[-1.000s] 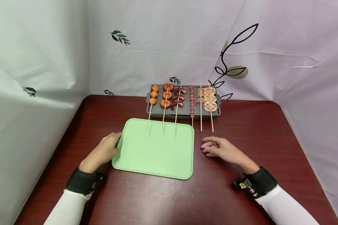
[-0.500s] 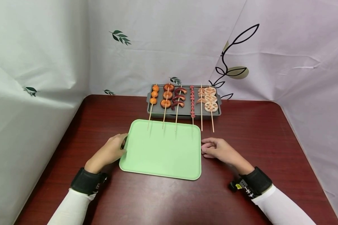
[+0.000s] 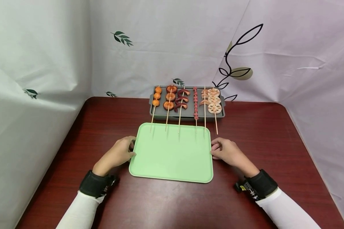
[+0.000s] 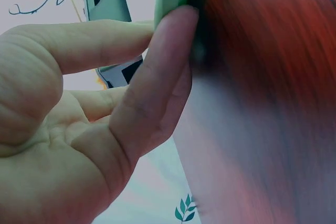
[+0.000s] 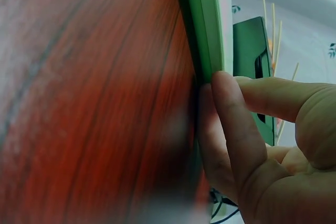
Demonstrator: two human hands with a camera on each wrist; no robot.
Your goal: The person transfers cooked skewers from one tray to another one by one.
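"What has changed in the last second?"

"The green tray (image 3: 172,156) has slid rightward over the table (image 3: 175,206), and the right hand (image 3: 228,152), which was apart from it, has now met its right edge. The tray lies just in front of the grill pan (image 3: 190,108), with the handle ends of the skewers (image 3: 196,105) reaching over its far edge — all but the lotus-slice skewer (image 3: 214,108), whose stick ends to the right of it."

"And what does that mean for the work?"

"The person seems to have shifted from steering the tray one-handed to controlling it from both sides; it looks better centred under the row of sticks."

"How do the hands hold it?"

"The left hand (image 3: 121,152) pinches the left edge, fingers bent, thumb at the rim. The right does likewise opposite, thumb and fingers closed to the tray's thickness."

"What is hard to make out?"

"The outer fingers are partly hidden behind nearer ones in both wrist views. Those views show only a slice of the tray, blurred in places — whether it sits flat or is slightly raised, nobody can tell. The sleeves are cut off by the head view's lower edge."
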